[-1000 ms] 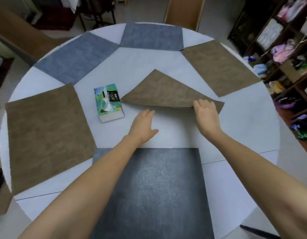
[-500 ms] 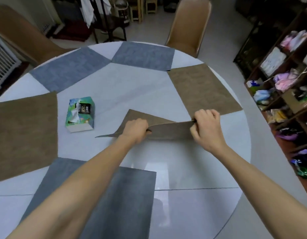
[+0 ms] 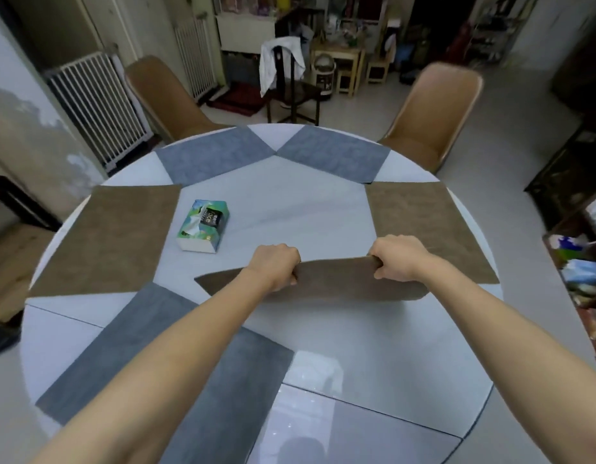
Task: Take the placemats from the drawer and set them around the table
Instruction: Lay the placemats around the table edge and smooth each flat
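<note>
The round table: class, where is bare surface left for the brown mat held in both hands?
Free: near right rim of the table, between near grey mat and right brown mat. Centre bare beside the tissue box. Far and left rim crowded with mats.

Brown placemat (image 3: pixel 336 279) lifted, five others flat
</note>
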### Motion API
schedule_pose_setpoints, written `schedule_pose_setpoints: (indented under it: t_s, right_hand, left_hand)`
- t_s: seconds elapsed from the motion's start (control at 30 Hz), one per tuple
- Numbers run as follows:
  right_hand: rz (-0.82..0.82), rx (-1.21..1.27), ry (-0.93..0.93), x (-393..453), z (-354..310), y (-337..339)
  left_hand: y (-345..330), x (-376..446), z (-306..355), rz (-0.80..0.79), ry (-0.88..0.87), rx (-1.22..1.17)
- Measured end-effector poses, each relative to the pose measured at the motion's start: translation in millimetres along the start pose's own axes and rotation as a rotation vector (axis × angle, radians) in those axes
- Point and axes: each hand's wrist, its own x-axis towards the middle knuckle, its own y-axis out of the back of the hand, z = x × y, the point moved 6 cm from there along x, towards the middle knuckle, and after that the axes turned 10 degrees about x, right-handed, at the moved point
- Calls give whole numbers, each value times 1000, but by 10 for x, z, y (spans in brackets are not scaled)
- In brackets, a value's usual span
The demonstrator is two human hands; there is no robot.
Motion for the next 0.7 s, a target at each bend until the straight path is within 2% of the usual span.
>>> schedule_pose_setpoints:
  t_s: [0.13,0.27,0.47,0.57,0.63,0.7]
  right_hand:
    - [69,-74,-9,-45,-7,28]
    - [161,-95,11,-36,136,86]
    - [540,-30,136,30,452,535]
    - [685,48,271,-37,677,634]
    - [719,105,374,-126,834,558]
    - [607,96,450,-184,949,269]
  left_hand:
    - [-11,-175,82,-68,79,44]
    - [73,-339,31,-86,262,39]
    - [643,-399,220,100,589,46]
    - [888,-453,456,248,705,96]
    - [850,-531,707,325,725,97]
    - [569,-629,994,322,718,63]
